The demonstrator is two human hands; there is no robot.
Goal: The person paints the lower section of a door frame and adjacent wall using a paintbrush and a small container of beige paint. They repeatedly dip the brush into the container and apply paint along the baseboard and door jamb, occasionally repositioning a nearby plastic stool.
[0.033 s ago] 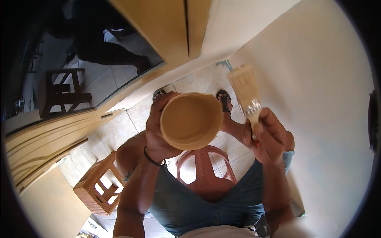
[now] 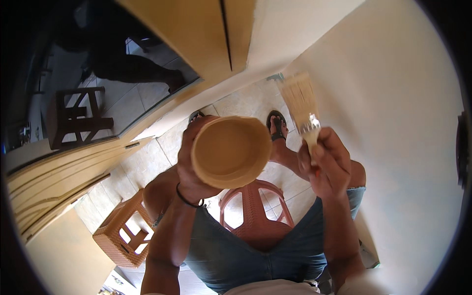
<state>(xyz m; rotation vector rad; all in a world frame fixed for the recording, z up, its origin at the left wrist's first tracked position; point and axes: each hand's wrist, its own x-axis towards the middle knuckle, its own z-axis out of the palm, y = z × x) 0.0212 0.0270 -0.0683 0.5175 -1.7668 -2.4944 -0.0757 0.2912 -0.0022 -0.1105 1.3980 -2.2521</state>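
Observation:
My left hand point(image 2: 193, 164) is wrapped round the side of a round tub point(image 2: 261, 169) with tan, paint-like liquid inside. The tub is held up in front of me over the floor, its open top facing me. In my right hand point(image 2: 328, 162) is a flat paintbrush point(image 2: 301, 101), gripped by its pale handle below the metal band. Its wide bristles point up and away, coated in the same tan colour, near the wall point(image 2: 393, 132) on the right.
Beneath me is a reddish plastic stool point(image 2: 253, 226). A brown plastic stool point(image 2: 118, 233) stands at left, by a wooden cabinet point(image 2: 64, 189) with a dark glossy panel point(image 2: 142, 64). My sandalled foot point(image 2: 277, 125) rests on the tiled floor point(image 2: 236, 102).
The tub has shifted slightly left and down. My right hand and the brush have moved a little left and up. My grip on both is the same.

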